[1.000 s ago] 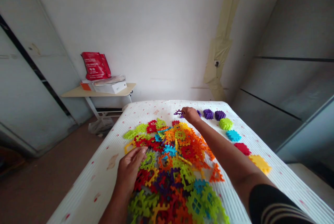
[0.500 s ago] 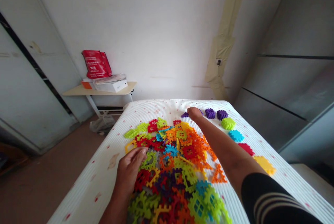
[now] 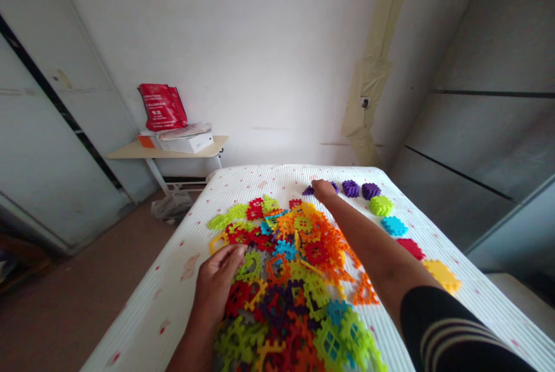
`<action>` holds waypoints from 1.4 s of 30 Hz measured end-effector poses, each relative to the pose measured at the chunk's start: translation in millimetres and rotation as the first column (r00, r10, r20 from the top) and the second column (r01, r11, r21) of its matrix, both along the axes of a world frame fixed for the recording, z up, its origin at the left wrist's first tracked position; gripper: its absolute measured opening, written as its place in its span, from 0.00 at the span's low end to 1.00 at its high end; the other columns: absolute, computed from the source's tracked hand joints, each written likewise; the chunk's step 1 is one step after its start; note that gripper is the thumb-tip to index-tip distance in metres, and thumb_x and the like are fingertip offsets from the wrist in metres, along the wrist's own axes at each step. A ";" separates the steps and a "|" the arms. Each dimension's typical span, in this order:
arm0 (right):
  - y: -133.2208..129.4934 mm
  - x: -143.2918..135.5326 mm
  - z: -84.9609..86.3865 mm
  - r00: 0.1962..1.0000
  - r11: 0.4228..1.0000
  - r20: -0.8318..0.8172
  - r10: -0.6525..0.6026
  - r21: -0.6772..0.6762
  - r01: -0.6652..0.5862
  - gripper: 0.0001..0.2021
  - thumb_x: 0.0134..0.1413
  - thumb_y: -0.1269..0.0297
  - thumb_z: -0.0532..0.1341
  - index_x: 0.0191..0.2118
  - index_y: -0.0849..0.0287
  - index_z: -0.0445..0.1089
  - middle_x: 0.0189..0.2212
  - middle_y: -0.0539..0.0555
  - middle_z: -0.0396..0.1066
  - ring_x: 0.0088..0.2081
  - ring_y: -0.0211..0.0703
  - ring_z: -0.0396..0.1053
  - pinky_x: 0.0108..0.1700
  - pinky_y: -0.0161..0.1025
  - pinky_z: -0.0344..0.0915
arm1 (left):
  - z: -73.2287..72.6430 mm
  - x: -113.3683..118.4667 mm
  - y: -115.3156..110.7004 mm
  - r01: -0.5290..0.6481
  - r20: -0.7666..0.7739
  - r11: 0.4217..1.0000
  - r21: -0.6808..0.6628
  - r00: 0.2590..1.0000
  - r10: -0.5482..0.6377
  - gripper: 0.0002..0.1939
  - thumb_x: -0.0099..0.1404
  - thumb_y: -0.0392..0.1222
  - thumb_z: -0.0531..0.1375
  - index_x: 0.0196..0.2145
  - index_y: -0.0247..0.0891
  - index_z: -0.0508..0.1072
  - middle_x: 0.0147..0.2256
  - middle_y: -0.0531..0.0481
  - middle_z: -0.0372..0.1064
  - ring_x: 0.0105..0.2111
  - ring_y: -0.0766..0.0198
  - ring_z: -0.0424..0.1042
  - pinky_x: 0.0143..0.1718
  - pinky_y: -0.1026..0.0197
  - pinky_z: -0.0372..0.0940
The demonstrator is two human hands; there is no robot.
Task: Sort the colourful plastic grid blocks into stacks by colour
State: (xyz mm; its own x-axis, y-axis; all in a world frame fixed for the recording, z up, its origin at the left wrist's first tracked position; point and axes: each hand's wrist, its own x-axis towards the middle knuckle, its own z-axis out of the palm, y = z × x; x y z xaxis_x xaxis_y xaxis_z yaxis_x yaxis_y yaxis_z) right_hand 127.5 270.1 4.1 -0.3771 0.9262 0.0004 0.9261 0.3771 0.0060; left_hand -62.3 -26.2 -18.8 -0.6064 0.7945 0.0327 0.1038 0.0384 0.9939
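Note:
A heap of plastic interlocking building pieces (image 3: 284, 268), in several colours with toothed edges, covers the middle of the bed. My left hand (image 3: 220, 276) is at the heap's left side, thumb and forefinger pressed together beside a green piece (image 3: 250, 266). Whatever lies between those fingertips, if anything, is hidden. Reaching past the heap, my right hand (image 3: 324, 188) is closed at the far side over purple pieces. One purple building piece (image 3: 308, 190) shows at its fingertips, and more purple shows just behind the hand.
Purple stacks (image 3: 350, 189), a green stack (image 3: 381, 205), a blue stack (image 3: 394, 226), a red stack (image 3: 410, 249) and a yellow stack (image 3: 442, 276) line the right side of the white bedding (image 3: 173, 285). A small table (image 3: 125, 151) bears a red bag (image 3: 160, 107) and boxes.
The view has shifted very slightly. Both hands stay in nearly the same places, and the heap and stacks look unchanged.

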 end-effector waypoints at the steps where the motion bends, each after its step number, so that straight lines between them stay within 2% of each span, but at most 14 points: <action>1: 0.0 -0.5 -0.7 1.000 1.000 0.000 -0.001 -0.001 0.001 0.15 0.59 0.70 0.55 0.51 0.62 0.67 0.45 0.66 0.70 0.47 0.48 0.69 0.44 0.38 0.62 | 0.1 0.1 0.2 -0.001 -0.002 1.000 0.000 1.000 0.001 0.24 0.50 0.57 0.62 0.35 0.32 0.75 0.25 0.50 0.69 0.29 0.62 0.68 0.31 0.63 0.62; 7: 0.2 -4.3 -4.5 1.000 1.000 0.000 -0.001 -0.006 0.001 0.15 0.58 0.66 0.57 0.51 0.62 0.66 0.45 0.67 0.70 0.47 0.50 0.69 0.45 0.40 0.62 | 0.8 0.7 -0.2 0.014 0.001 1.000 0.022 1.000 -0.014 0.23 0.51 0.56 0.62 0.35 0.31 0.75 0.23 0.51 0.67 0.28 0.63 0.67 0.31 0.63 0.63; 16: -0.3 -4.3 -6.4 1.000 1.000 0.006 0.005 0.010 -0.005 0.13 0.59 0.72 0.54 0.49 0.64 0.67 0.44 0.66 0.70 0.46 0.48 0.70 0.43 0.38 0.63 | -0.2 -0.9 -0.4 0.016 0.016 0.999 0.040 1.000 -0.016 0.23 0.51 0.54 0.63 0.36 0.30 0.75 0.23 0.51 0.66 0.27 0.64 0.66 0.30 0.63 0.63; 22: -18.8 -8.3 8.4 0.999 0.997 -0.023 0.047 0.064 -0.046 0.16 0.58 0.75 0.51 0.52 0.66 0.64 0.44 0.68 0.69 0.44 0.51 0.70 0.41 0.42 0.64 | 0.7 -0.6 -0.3 0.004 0.023 0.999 0.038 1.000 -0.005 0.24 0.50 0.55 0.63 0.37 0.30 0.75 0.23 0.51 0.67 0.26 0.64 0.66 0.30 0.63 0.63; 25: -43.0 -16.2 21.9 0.987 0.986 -0.061 0.151 0.082 -0.146 0.16 0.57 0.72 0.55 0.51 0.60 0.66 0.46 0.62 0.68 0.45 0.48 0.69 0.43 0.40 0.63 | 1.5 -0.1 -0.6 0.012 0.025 0.999 0.042 1.000 -0.013 0.24 0.50 0.55 0.63 0.36 0.30 0.75 0.24 0.51 0.68 0.26 0.64 0.66 0.31 0.63 0.64; 27: -65.5 -21.2 30.0 0.939 0.946 -0.118 0.324 0.066 -0.319 0.14 0.54 0.70 0.59 0.47 0.54 0.70 0.45 0.54 0.70 0.44 0.42 0.69 0.44 0.35 0.62 | 1.1 0.2 -0.5 0.011 0.017 0.999 0.041 1.000 -0.012 0.24 0.50 0.55 0.63 0.36 0.31 0.75 0.23 0.51 0.68 0.27 0.63 0.67 0.31 0.63 0.64; 28: -77.8 -23.1 32.8 0.875 0.891 -0.169 0.454 0.063 -0.450 0.13 0.52 0.70 0.60 0.45 0.53 0.71 0.44 0.52 0.70 0.43 0.40 0.69 0.43 0.33 0.62 | 0.6 0.3 -0.4 0.009 0.015 0.999 0.037 1.000 -0.009 0.24 0.51 0.55 0.63 0.37 0.31 0.75 0.23 0.51 0.68 0.28 0.63 0.68 0.31 0.63 0.64; 30: -102.0 -25.5 35.4 0.705 0.738 -0.241 0.667 0.086 -0.669 0.11 0.51 0.71 0.60 0.41 0.53 0.73 0.44 0.52 0.71 0.43 0.39 0.68 0.43 0.32 0.62 | -0.5 0.5 -0.1 0.006 0.009 1.000 0.029 1.000 -0.006 0.24 0.51 0.55 0.62 0.37 0.31 0.75 0.24 0.50 0.69 0.29 0.62 0.69 0.31 0.63 0.64; 31: -112.9 -26.2 34.9 0.639 0.675 -0.241 0.730 0.107 -0.730 0.10 0.51 0.71 0.60 0.40 0.54 0.74 0.45 0.52 0.70 0.45 0.40 0.67 0.43 0.33 0.62 | -0.9 0.8 0.0 0.007 0.004 1.000 0.027 1.000 -0.007 0.24 0.51 0.55 0.62 0.37 0.31 0.75 0.24 0.50 0.69 0.29 0.61 0.69 0.31 0.63 0.64; 33: -129.8 -27.6 31.1 0.588 0.611 -0.175 0.789 0.139 -0.779 0.09 0.53 0.69 0.59 0.38 0.53 0.75 0.49 0.54 0.67 0.48 0.43 0.64 0.42 0.36 0.63 | -0.7 1.7 -0.3 0.015 -0.010 1.000 0.025 1.000 -0.015 0.24 0.51 0.55 0.62 0.37 0.31 0.76 0.24 0.49 0.70 0.29 0.61 0.70 0.32 0.63 0.65; 37: -145.4 -31.3 20.1 0.629 0.625 -0.019 0.777 0.144 -0.767 0.10 0.56 0.66 0.57 0.40 0.51 0.75 0.57 0.57 0.59 0.50 0.51 0.60 0.42 0.43 0.64 | 3.3 5.0 -1.0 0.036 -0.030 0.999 0.004 0.999 -0.036 0.23 0.50 0.55 0.62 0.36 0.32 0.76 0.27 0.47 0.72 0.30 0.59 0.71 0.34 0.61 0.66; 42: -150.4 -33.7 13.2 0.697 0.685 0.030 0.716 0.158 -0.711 0.13 0.57 0.65 0.55 0.45 0.52 0.72 0.59 0.58 0.56 0.51 0.53 0.58 0.44 0.47 0.64 | 5.2 8.4 -0.4 0.058 -0.059 0.998 -0.023 0.997 -0.059 0.22 0.49 0.55 0.62 0.34 0.33 0.76 0.29 0.46 0.74 0.31 0.59 0.72 0.35 0.60 0.67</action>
